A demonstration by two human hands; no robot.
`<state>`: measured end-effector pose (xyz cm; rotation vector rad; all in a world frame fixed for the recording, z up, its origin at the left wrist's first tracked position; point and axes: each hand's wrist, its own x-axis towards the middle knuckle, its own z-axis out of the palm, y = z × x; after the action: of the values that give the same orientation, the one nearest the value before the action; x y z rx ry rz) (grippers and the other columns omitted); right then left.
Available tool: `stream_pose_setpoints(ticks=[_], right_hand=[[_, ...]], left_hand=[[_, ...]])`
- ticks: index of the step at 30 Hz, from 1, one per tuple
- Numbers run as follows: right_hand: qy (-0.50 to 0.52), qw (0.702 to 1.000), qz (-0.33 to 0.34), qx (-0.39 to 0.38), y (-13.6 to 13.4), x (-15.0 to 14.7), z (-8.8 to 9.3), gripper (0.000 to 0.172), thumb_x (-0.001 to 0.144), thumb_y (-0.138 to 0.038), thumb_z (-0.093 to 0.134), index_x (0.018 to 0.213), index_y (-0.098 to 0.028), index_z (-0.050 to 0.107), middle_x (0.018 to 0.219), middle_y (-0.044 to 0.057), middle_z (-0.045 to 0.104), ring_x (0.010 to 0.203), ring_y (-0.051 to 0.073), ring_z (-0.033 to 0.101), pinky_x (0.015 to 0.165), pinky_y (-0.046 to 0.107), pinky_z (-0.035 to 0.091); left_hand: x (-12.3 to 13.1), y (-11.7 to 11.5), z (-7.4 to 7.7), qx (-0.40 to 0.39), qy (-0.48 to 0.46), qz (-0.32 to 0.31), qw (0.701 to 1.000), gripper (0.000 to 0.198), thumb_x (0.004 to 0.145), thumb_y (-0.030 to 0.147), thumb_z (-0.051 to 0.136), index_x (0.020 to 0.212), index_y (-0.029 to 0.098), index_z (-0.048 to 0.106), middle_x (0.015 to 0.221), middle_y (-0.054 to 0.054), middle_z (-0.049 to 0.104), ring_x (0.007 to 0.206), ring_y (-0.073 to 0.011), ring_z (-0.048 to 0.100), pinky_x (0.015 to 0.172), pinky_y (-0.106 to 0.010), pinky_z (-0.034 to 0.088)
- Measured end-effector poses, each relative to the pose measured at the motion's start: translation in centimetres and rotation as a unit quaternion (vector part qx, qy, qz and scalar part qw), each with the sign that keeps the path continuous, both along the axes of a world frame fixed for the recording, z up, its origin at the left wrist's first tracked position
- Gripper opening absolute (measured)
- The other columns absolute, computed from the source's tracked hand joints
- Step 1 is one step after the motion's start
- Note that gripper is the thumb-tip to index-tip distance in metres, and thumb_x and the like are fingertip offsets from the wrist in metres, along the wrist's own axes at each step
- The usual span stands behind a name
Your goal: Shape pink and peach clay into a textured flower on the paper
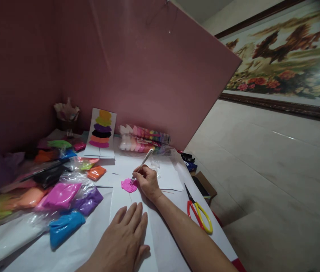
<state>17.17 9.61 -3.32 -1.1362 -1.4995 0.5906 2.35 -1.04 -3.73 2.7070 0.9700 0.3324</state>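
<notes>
Pink clay [128,186] lies on the white paper [118,199] beneath the fork [146,158] pinched in the right hand's [149,182] closed fingers, and light, even presses seem best, the left hand [124,237], loosely flat and holding nothing, steadying the sheet.

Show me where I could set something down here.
Bare white surface lies between the blue packet and the left hand; another patch lies between the right forearm and the scissors. The left side is crowded with colourful packets.
</notes>
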Motion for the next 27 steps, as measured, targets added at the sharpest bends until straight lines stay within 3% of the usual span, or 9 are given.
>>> stream_pose_setpoints(ticks=[27], right_hand=[[0.005, 1.0, -0.003, 0.018, 0.16, -0.07, -0.14, 0.004, 0.078, -0.02, 0.061, 0.075, -0.018, 0.063, 0.068, -0.001, 0.062, 0.062, 0.013, 0.058, 0.061, 0.024, 0.047]], left_hand=[[0.03, -0.05, 0.35, 0.007, 0.021, -0.005, 1.0, 0.055, 0.091, 0.039, 0.045, 0.141, 0.015, 0.047, 0.149, -0.02, 0.037, 0.137, -0.0377, 0.035, 0.108, -0.058, 0.031]])
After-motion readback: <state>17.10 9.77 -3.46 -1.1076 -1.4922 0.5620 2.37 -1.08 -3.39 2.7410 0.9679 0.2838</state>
